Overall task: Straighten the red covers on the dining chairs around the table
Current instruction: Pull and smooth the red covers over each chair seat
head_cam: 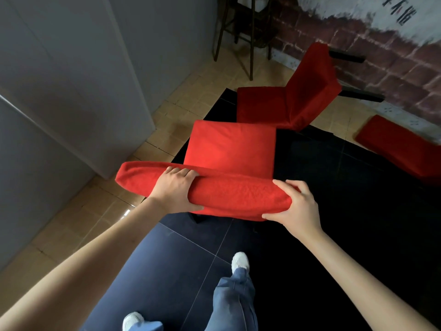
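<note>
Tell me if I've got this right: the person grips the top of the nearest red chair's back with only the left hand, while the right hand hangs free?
Not quite. The head view shows both hands on the chair back: the left hand wraps over its top edge, and the right hand holds its right end, not hanging free. The rest is right: it is the nearest red chair.

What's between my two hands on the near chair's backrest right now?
In the head view, only the red fabric-covered top edge of the near chair's backrest lies between the left hand and the right hand; both grip it, nothing else there.
</note>
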The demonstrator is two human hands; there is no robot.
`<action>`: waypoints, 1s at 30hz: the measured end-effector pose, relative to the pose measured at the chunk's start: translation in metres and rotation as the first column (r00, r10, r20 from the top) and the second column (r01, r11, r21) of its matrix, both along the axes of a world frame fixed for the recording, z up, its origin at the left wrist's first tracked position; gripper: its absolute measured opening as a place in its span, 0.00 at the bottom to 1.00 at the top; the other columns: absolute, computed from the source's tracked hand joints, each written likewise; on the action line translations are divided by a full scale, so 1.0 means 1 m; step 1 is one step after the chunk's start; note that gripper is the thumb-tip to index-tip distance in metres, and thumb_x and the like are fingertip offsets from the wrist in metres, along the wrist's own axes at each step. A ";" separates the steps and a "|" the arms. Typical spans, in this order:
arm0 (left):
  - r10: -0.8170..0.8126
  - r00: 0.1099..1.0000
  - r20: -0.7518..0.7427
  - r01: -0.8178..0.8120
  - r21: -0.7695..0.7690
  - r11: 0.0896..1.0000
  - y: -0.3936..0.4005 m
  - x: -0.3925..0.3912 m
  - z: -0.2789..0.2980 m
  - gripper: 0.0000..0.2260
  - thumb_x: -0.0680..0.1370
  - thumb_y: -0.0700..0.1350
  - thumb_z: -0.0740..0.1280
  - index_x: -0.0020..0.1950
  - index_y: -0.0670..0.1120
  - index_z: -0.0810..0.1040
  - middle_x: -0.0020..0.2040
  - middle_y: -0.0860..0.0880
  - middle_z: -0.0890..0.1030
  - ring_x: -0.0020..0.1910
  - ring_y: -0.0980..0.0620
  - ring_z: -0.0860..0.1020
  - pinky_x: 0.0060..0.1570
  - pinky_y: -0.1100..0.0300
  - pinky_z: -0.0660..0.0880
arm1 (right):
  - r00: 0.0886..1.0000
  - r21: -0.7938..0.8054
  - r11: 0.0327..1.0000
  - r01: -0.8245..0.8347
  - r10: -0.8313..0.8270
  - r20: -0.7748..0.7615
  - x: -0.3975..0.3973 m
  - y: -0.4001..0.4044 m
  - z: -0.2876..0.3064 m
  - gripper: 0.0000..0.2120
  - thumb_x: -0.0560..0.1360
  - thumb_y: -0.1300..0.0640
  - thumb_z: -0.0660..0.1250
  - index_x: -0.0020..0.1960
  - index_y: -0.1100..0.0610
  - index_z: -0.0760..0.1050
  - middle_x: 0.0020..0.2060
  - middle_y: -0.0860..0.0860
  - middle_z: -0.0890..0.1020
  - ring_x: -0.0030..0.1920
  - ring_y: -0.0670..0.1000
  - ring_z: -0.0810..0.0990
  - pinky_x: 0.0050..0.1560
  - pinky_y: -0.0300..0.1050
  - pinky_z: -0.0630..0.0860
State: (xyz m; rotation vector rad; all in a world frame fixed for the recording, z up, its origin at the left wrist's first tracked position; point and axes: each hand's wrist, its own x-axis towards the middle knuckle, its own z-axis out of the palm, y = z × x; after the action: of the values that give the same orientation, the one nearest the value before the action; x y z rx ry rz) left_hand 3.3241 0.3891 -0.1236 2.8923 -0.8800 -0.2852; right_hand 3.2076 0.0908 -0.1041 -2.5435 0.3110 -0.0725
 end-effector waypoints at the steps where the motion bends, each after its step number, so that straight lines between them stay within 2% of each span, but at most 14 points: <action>1: -0.012 1.000 0.010 0.012 0.002 1.000 -0.002 0.000 0.000 0.41 0.60 0.70 0.71 0.66 0.50 0.72 0.57 0.50 0.80 0.57 0.47 0.77 0.63 0.53 0.66 | 1.000 0.009 1.000 0.008 -0.008 -0.002 -0.002 -0.001 -0.001 0.42 0.55 0.49 0.84 0.67 0.44 0.74 0.64 0.46 0.71 0.62 0.53 0.73 0.59 0.46 0.71; 7: -0.080 0.996 0.036 0.080 0.004 0.997 -0.013 -0.003 -0.002 0.36 0.60 0.69 0.72 0.60 0.48 0.77 0.50 0.49 0.82 0.50 0.46 0.79 0.60 0.53 0.71 | 0.998 0.080 0.995 0.064 -0.064 0.000 -0.020 -0.006 -0.012 0.41 0.54 0.51 0.85 0.65 0.44 0.76 0.62 0.44 0.72 0.61 0.50 0.74 0.59 0.43 0.71; 11: -0.093 0.995 0.045 0.094 -0.004 0.996 -0.007 -0.002 0.000 0.34 0.59 0.66 0.75 0.54 0.44 0.79 0.44 0.47 0.82 0.44 0.43 0.80 0.54 0.53 0.74 | 0.996 0.113 0.991 0.071 -0.076 0.045 -0.023 0.003 -0.015 0.40 0.53 0.52 0.85 0.64 0.45 0.77 0.60 0.42 0.71 0.60 0.49 0.75 0.57 0.41 0.70; 15: -0.060 0.998 0.004 0.059 0.044 0.997 0.005 0.001 0.008 0.33 0.61 0.66 0.74 0.55 0.44 0.78 0.45 0.47 0.82 0.45 0.44 0.80 0.52 0.53 0.74 | 0.996 0.124 0.992 0.037 -0.047 0.082 -0.016 0.017 -0.012 0.39 0.54 0.51 0.85 0.64 0.47 0.78 0.62 0.46 0.73 0.62 0.50 0.75 0.60 0.46 0.73; 20: 0.006 1.000 -0.007 -0.005 0.046 0.999 0.013 -0.008 0.012 0.32 0.61 0.67 0.72 0.55 0.46 0.78 0.46 0.48 0.82 0.46 0.45 0.79 0.50 0.54 0.74 | 0.996 0.130 0.991 -0.006 -0.006 0.088 -0.006 0.021 -0.011 0.39 0.54 0.51 0.85 0.64 0.48 0.78 0.61 0.46 0.74 0.61 0.51 0.75 0.60 0.52 0.75; 26: 0.070 0.997 -0.015 -0.069 0.071 0.995 0.053 -0.026 0.015 0.31 0.57 0.63 0.78 0.49 0.42 0.80 0.40 0.45 0.82 0.40 0.41 0.80 0.46 0.53 0.76 | 0.996 0.153 0.987 -0.058 0.046 0.083 -0.007 0.054 -0.026 0.41 0.53 0.50 0.85 0.64 0.47 0.77 0.61 0.45 0.74 0.61 0.51 0.76 0.60 0.49 0.75; 30: 0.046 0.999 -0.002 -0.045 0.137 0.990 0.081 -0.044 0.015 0.32 0.51 0.64 0.80 0.42 0.41 0.80 0.34 0.45 0.81 0.32 0.42 0.80 0.39 0.54 0.77 | 0.997 0.191 0.978 -0.079 0.073 0.041 -0.019 0.086 -0.046 0.41 0.52 0.50 0.85 0.64 0.47 0.77 0.58 0.40 0.72 0.60 0.50 0.76 0.58 0.48 0.76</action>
State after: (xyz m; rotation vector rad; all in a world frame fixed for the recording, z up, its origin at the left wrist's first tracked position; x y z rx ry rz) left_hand 3.2801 0.4705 -0.1082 3.0312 -0.8238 -0.3619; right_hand 3.1888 0.1771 -0.1497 -2.3570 0.1969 -0.0534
